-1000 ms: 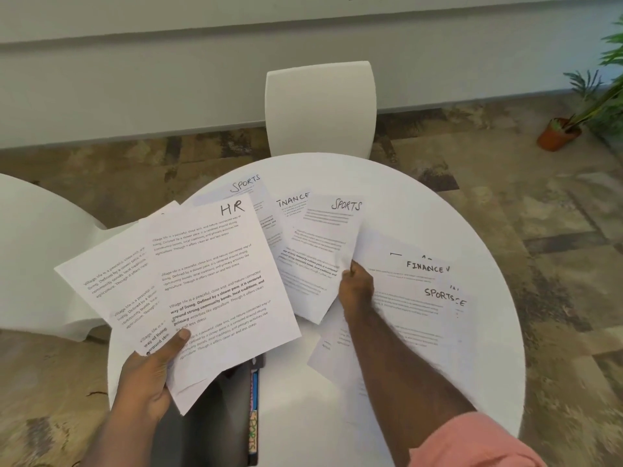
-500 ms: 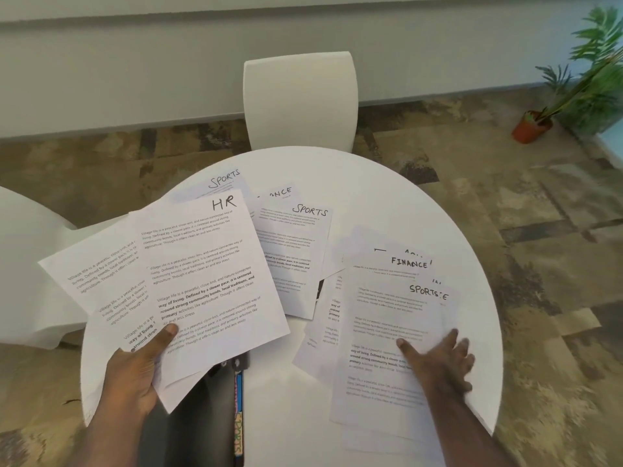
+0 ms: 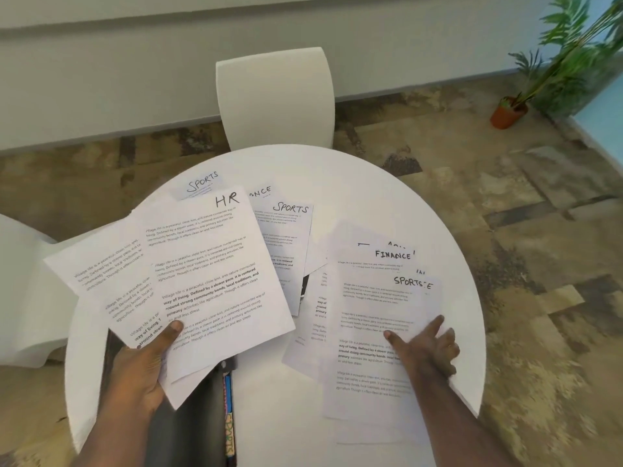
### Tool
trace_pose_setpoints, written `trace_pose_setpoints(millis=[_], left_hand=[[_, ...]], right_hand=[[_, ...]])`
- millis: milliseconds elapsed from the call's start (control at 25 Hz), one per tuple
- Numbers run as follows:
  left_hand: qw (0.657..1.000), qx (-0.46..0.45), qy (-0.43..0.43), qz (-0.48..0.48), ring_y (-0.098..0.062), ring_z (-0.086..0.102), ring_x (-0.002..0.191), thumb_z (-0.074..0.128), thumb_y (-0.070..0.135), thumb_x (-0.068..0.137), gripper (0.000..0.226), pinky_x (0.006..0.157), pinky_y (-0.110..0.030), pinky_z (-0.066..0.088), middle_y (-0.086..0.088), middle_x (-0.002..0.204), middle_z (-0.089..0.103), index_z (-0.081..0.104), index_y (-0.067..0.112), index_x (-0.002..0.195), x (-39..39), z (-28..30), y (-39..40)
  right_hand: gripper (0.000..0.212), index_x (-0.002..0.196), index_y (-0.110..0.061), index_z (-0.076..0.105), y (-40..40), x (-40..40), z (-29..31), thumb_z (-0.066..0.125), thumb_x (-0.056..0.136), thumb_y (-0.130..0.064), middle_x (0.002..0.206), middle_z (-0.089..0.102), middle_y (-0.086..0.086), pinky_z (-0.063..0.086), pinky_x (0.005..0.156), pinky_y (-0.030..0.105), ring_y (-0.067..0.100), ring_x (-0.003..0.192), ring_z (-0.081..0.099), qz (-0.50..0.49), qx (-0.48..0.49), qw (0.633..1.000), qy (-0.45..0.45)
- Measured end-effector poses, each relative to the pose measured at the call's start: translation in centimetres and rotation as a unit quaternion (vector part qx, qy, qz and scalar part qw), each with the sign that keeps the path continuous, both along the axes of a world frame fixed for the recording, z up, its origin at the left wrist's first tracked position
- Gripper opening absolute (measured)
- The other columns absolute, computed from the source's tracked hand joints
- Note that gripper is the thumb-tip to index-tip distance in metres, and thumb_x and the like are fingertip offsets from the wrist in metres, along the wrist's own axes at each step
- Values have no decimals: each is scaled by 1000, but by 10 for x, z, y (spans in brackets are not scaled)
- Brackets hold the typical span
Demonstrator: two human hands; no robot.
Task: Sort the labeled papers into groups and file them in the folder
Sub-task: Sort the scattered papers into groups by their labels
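Two hands work over a round white table [image 3: 354,183], seen from a single head-worn camera looking down. The left hand [image 3: 141,365] grips a fanned bunch of sheets raised above the table's left side, thumb curled over the top page, which is marked HR [image 3: 227,198]. The right hand [image 3: 426,345] lies flat, fingers spread and straight, pressing on a loose pile at the right; its top sheet reads SPORTS [image 3: 409,281], and one labelled FINANCE [image 3: 392,255] peeks out just behind it. Further back, between the two hands, lie more sheets marked SPORTS [image 3: 290,207] and partly hidden ones. A dark folder [image 3: 188,423] sits at the near edge, mostly under the left hand's papers, with a coloured tab strip [image 3: 229,416] along its side. A white chair [image 3: 274,96] and a potted plant [image 3: 509,111] stand beyond.

Sorting seems to be still under way; nothing looks filed. The next move likely calls for sliding or lifting one sheet off the right pile without dragging its neighbours.
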State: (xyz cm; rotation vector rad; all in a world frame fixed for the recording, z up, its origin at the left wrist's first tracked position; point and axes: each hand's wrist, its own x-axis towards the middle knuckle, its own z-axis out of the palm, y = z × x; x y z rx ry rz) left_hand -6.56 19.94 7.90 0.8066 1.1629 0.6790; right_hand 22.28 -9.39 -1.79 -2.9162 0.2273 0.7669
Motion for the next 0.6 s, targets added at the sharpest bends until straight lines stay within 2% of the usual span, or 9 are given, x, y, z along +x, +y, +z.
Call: trace_pose_setpoints(millis=[160, 240, 320, 440, 600], left_hand=[[1000, 8, -1, 0, -1, 73, 81, 65, -11, 85, 60, 64, -22, 60, 18, 86, 77, 78, 46, 74, -1, 1, 0], [1000, 11, 3, 3, -3, 73, 85, 67, -10, 84, 45, 66, -24, 61, 16, 89, 77, 80, 33, 83, -3, -1, 0], [1000, 6, 7, 15, -8, 72, 94, 69, -8, 83, 36, 70, -30, 61, 13, 96, 77, 77, 26, 90, -6, -4, 1], [1000, 3, 12, 16, -8, 74, 90, 68, -9, 84, 38, 68, -28, 61, 11, 100, 77, 77, 27, 89, -5, -4, -1], [1000, 8, 9, 6, -8, 74, 90, 68, -7, 85, 40, 72, -32, 61, 12, 100, 77, 79, 31, 89, -8, -2, 2]], right_hand=[[123, 155, -16, 0, -1, 1, 4, 71, 70, -69, 153, 23, 18, 47, 95, 54, 38, 137, 30, 16, -24, 1000, -10], [121, 155, -16, 1, -1, 0, 7, 71, 71, -67, 150, 27, 18, 48, 93, 52, 37, 134, 33, 18, -26, 999, -11], [119, 155, -16, 3, 0, -1, 9, 74, 73, -61, 148, 31, 18, 49, 92, 52, 37, 132, 37, 15, -1, 1000, -12], [114, 154, -17, 8, 1, -6, 10, 81, 72, -48, 142, 42, 18, 47, 93, 53, 38, 127, 44, 0, 55, 998, -34], [84, 147, -21, 29, -4, -12, 15, 79, 79, -26, 130, 61, 13, 48, 89, 50, 40, 115, 58, -38, 135, 988, -69]])
